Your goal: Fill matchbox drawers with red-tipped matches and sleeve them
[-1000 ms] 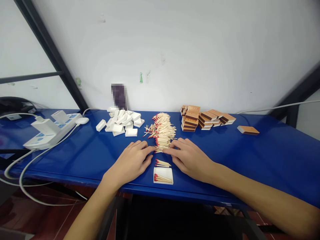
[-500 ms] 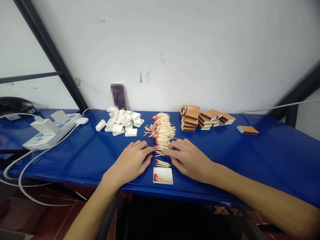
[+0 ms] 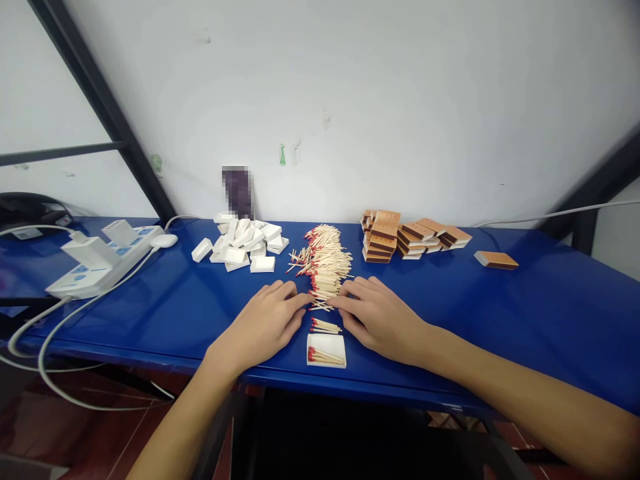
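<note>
A heap of red-tipped matches (image 3: 324, 264) lies on the blue table (image 3: 500, 307). My left hand (image 3: 264, 325) rests flat on the table, its fingertips touching the near edge of the heap from the left. My right hand (image 3: 379, 315) lies flat too, fingertips on the heap's near edge from the right. Both hands have their fingers stretched out and hold nothing. Between them lies a small bundle of matches (image 3: 325, 326). Just in front stands a white open tray (image 3: 327, 350) with a few matches in it.
A pile of white empty trays (image 3: 243, 244) lies behind on the left. Stacked brown matchbox sleeves (image 3: 405, 237) sit on the right, one lone sleeve (image 3: 496, 260) further right. A white power strip (image 3: 100, 259) with cables occupies the far left. The wall is close behind.
Both hands stay almost still at the near edge of the heap; a few loose matches between the fingertips have shifted slightly.
</note>
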Motion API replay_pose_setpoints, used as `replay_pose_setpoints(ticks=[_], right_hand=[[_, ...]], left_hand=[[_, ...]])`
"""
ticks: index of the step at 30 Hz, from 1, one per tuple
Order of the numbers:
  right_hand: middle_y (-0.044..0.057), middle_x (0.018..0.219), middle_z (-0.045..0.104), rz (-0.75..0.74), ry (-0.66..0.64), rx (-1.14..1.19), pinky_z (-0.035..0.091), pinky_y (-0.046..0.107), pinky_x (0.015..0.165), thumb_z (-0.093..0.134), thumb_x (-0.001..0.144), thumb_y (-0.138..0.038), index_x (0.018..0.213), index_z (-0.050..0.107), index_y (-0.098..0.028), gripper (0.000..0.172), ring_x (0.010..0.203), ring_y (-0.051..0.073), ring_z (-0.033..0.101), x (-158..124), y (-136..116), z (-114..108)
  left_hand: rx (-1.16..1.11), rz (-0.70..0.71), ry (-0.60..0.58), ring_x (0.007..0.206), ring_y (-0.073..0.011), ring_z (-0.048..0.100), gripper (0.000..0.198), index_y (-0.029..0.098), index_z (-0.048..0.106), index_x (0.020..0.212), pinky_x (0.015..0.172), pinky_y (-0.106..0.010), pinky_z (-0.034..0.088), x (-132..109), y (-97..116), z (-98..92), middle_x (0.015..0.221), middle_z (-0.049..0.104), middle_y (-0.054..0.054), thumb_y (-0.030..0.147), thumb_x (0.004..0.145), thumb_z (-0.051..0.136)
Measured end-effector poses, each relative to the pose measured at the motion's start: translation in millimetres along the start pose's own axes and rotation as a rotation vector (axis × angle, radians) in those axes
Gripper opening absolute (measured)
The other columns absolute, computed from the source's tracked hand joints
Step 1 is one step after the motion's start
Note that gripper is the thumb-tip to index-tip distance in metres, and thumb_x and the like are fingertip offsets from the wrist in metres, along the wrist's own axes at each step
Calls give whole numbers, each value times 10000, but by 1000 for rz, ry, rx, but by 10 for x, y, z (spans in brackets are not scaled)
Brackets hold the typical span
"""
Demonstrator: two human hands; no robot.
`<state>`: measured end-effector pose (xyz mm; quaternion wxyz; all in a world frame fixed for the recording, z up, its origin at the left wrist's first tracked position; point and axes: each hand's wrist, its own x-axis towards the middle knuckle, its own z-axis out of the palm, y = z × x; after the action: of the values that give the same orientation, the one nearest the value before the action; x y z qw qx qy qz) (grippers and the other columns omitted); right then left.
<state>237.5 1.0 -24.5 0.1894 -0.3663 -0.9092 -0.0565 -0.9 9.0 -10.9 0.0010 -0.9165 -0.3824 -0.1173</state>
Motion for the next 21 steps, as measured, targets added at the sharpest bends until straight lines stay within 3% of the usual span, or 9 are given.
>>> replay_pose_setpoints(ticks=[21], right_hand=[[94, 989, 640, 18, -36, 10, 338, 343, 749, 487, 928, -134, 1085, 683, -171, 254, 858, 204, 552, 6, -9, -15]], left_hand=[[-1, -28, -4, 979, -219, 557, 306, 224, 587, 1232, 972, -425, 431, 7, -4, 13, 1010, 580, -55, 248, 995, 395]])
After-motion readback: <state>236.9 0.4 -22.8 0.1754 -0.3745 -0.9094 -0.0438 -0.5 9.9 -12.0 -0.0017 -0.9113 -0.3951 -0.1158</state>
